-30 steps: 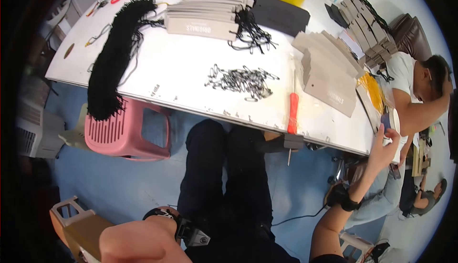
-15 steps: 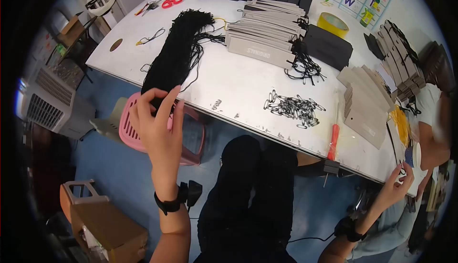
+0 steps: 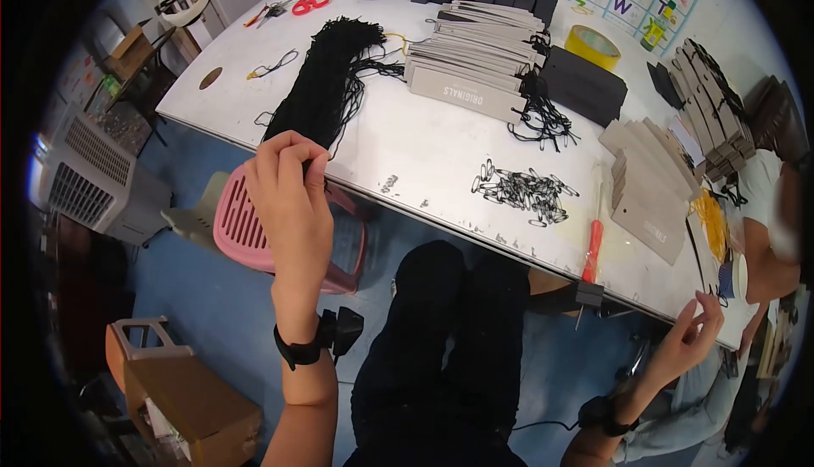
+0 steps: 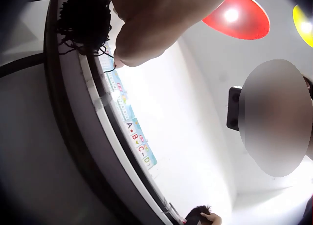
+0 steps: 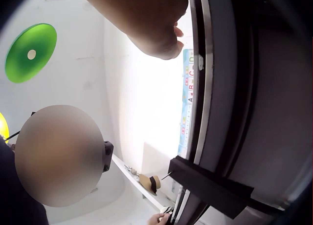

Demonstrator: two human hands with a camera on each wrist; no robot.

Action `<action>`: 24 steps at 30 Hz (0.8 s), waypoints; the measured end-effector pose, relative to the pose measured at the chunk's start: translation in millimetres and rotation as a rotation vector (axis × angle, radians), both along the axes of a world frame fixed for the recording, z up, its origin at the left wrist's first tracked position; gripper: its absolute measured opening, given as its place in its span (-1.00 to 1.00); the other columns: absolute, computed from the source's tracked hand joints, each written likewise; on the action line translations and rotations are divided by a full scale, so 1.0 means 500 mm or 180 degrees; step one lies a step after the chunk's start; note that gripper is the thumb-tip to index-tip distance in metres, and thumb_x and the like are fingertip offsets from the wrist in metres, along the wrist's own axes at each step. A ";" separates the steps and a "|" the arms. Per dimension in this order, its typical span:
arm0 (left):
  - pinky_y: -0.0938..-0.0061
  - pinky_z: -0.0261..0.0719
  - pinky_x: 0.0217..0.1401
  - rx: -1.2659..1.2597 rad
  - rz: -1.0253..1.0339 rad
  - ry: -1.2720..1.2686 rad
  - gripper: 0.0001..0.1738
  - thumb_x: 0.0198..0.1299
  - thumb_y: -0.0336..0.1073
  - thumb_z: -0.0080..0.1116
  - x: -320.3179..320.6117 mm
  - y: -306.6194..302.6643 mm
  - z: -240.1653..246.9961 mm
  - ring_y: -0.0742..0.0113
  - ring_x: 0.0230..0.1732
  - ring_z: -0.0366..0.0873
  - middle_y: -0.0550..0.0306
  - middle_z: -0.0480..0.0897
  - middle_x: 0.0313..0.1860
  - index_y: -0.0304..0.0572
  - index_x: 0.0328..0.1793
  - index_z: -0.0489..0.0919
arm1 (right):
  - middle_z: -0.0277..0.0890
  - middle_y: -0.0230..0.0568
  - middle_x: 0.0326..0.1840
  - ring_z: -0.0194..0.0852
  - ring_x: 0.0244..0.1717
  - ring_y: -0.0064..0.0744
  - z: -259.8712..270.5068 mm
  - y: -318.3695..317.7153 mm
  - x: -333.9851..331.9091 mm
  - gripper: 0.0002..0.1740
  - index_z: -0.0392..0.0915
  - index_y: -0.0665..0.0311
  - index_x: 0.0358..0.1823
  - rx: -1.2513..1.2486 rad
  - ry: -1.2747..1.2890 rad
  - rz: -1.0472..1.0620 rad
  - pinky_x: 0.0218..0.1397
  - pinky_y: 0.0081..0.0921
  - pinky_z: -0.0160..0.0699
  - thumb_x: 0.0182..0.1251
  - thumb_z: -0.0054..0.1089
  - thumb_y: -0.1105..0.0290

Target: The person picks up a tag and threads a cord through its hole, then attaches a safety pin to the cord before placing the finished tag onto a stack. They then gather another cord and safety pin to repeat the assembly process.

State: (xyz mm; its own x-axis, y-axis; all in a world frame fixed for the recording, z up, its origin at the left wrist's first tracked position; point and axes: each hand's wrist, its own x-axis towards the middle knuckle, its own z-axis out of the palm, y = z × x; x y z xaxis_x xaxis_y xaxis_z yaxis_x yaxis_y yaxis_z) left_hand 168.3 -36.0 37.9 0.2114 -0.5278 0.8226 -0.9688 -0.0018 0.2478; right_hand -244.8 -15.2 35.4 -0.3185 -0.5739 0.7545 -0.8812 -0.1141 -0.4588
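Note:
At the table's front left edge, my left hand pinches a black cord with its thumb and fingers curled together. The cord comes from a thick bundle of black cords, whose near end is partly hidden behind the hand. In the left wrist view a thin strand runs from the bundle to the fingertips. My right hand is at the right front edge with loosely bent fingers, and nothing shows in it. Just beyond its fingertips lies a small black loop.
Small black pins lie in a pile mid-table. Stacked grey cards, more grey cards, yellow tape and a red-handled screwdriver are around it. A pink stool stands below the edge. Another person sits at right.
My left hand has risen from my lap to the cord bundle, and its spread fingers have closed together. The right hand has come away from the small black loop. The head view has shifted.

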 end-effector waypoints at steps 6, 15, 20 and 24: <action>0.40 0.31 -0.29 0.0222 -0.0743 0.1061 -0.95 0.17 -0.53 0.09 -0.066 0.037 0.035 0.15 -0.31 0.37 0.09 0.51 -0.34 -0.30 -0.28 0.46 | 0.52 0.08 -0.04 0.56 -0.05 -0.35 0.016 0.080 0.161 -0.74 0.51 0.41 -0.11 0.0305 0.0062 0.2051 -0.06 -0.47 0.56 0.12 0.12 0.64; 0.40 0.24 -0.33 0.0238 -0.1911 0.0821 -0.69 -0.08 -0.57 0.31 -0.134 0.118 0.022 0.23 -0.45 0.43 0.17 0.63 -0.33 -0.17 -0.17 0.55 | 0.46 0.02 0.15 0.62 -0.06 -0.29 0.025 0.030 0.403 -0.27 0.20 0.30 0.37 0.1174 -0.1736 0.4485 -0.25 -0.58 0.63 0.10 0.11 0.71; 0.45 0.27 -0.43 0.0234 -0.2289 0.1185 -0.65 -0.08 -0.54 0.35 -0.124 0.140 0.001 0.26 -0.46 0.46 0.14 0.64 -0.35 -0.18 -0.13 0.53 | 0.48 -0.11 -0.23 0.50 -0.34 -0.28 -0.007 -0.010 0.425 -0.33 0.30 0.32 0.31 0.1022 -0.0928 0.4792 -0.25 -0.46 0.51 0.08 0.16 0.70; 0.61 0.27 -0.57 -0.0011 -0.2338 0.1788 -0.68 -0.02 -0.52 0.35 -0.104 0.142 -0.027 0.42 -0.53 0.39 0.18 0.63 -0.42 -0.20 -0.13 0.49 | 0.50 -0.16 -0.37 0.44 -0.47 -0.29 -0.015 -0.009 0.416 -0.52 0.55 0.33 0.03 0.0750 -0.1023 0.4633 -0.39 -0.52 0.45 -0.02 0.35 0.61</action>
